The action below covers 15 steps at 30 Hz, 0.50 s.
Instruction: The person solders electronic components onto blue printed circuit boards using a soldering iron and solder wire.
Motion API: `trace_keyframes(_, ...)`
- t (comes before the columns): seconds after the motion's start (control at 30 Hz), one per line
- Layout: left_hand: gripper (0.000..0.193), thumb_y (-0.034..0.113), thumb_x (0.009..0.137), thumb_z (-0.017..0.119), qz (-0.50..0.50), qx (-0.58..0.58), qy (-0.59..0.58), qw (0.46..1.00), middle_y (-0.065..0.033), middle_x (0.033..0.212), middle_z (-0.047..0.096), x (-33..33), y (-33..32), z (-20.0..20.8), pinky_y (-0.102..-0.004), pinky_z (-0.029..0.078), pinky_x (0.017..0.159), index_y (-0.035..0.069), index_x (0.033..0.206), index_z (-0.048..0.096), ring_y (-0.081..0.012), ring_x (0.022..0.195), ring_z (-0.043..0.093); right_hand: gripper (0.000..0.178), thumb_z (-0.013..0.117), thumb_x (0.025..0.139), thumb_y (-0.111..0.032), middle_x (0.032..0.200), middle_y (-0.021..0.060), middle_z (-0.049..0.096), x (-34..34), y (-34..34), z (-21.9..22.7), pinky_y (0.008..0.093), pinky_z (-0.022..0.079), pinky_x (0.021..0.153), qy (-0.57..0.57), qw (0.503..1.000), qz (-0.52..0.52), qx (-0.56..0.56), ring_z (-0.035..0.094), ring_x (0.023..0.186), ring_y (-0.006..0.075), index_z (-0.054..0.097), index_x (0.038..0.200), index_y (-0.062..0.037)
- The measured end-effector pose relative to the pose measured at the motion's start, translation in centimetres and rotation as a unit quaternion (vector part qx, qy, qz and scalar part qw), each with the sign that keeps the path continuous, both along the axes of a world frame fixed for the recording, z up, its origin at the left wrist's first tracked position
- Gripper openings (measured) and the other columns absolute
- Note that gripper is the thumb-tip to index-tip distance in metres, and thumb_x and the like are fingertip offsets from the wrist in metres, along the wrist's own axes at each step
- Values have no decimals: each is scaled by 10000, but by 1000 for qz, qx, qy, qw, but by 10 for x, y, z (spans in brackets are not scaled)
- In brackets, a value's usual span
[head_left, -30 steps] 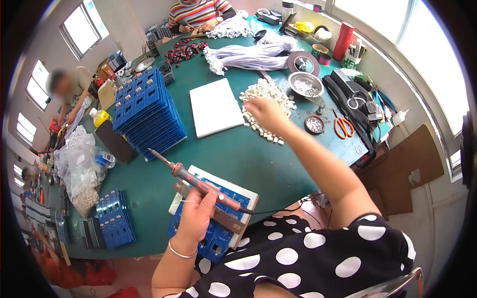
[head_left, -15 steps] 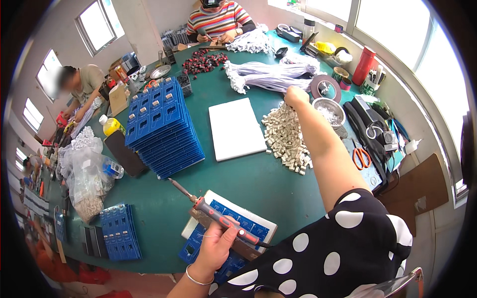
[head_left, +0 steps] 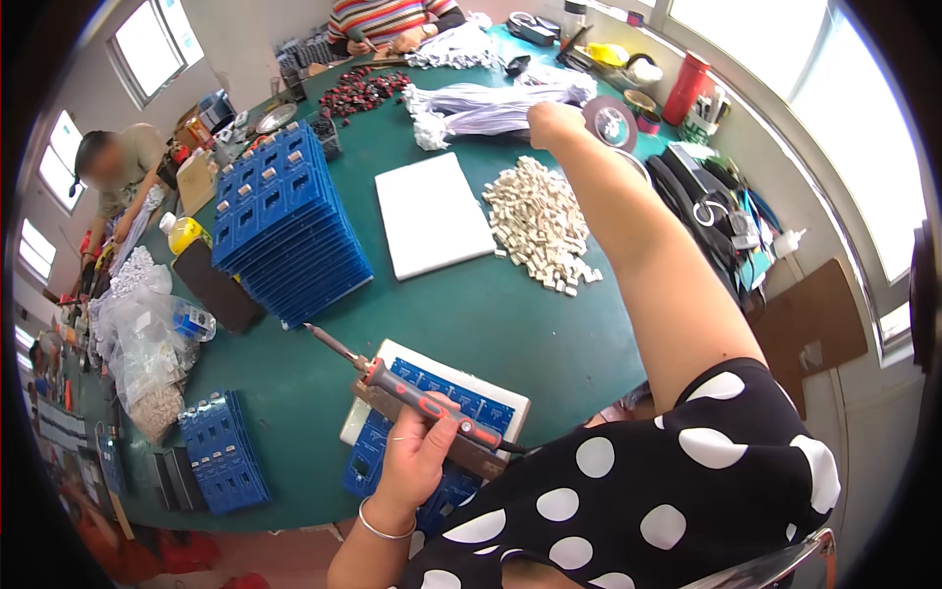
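The green tabletop [head_left: 549, 339] is stretching out before me, and its near edge is partly disappearing beneath my polka-dot clothing. A co-worker [head_left: 392, 25] is sitting at the far side, the head being cut off by the upper rim of the view. My right forearm is crossing the right half of the scene and covering most of a round dish [head_left: 638, 165], so only a bit of its pale rim is showing.

A tall stack of blue circuit-board panels [head_left: 294, 216] is standing left of a plain white slab [head_left: 437, 216], and past the slab a bundle of white cables [head_left: 471, 113] is lying crosswise. Nearest to me, one blue circuit-board panel [head_left: 461, 395] is resting on a white board; a brown bar [head_left: 483, 458] is running across it, and my hand is hiding its middle. Right of the slab, small off-white connectors [head_left: 540, 221] are lying in a loose heap.

The soldering iron [head_left: 400, 390] is slanting above that panel, grey with reddish patches, its tip pointing up and left and its cord trailing toward my lap.

My left grip [head_left: 417, 461] is closing round the iron's handle, thumb laid along it. My right grip [head_left: 551, 125] is reaching to the cables' right end, beside a dark tape roll [head_left: 630, 128]; its fingers are mostly hiding, so I am not managing to tell whether it is clenching or grasping anything.
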<state>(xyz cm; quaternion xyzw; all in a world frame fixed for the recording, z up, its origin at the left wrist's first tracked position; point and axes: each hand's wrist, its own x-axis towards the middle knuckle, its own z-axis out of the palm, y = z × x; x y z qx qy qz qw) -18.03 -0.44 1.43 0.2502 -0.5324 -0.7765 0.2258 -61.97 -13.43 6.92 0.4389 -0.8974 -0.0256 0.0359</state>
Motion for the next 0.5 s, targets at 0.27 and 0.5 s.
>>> trace_keyframes(0.27, 133, 101, 933, 522, -25, -18, 2, 1000, -27, 921, 552, -11, 21, 6, -241, 426, 793, 16, 1035, 515, -91, 854, 536, 211, 636, 675, -93, 937, 172, 651, -2, 74, 31, 407, 528, 730, 39, 991, 124, 12, 645, 870, 327, 673, 860, -1)
trace_keyframes(0.5, 157, 102, 933, 513, -24, -37, 0, 999, -27, 919, 550, -12, 37, 11, -237, 417, 779, 15, 1063, 502, -79, 833, 512, 239, 595, 727, -155, 897, 152, 576, -4, 151, 22, 414, 515, 717, 126, 931, 224, -259, 621, 821, 339, 614, 930, -30)
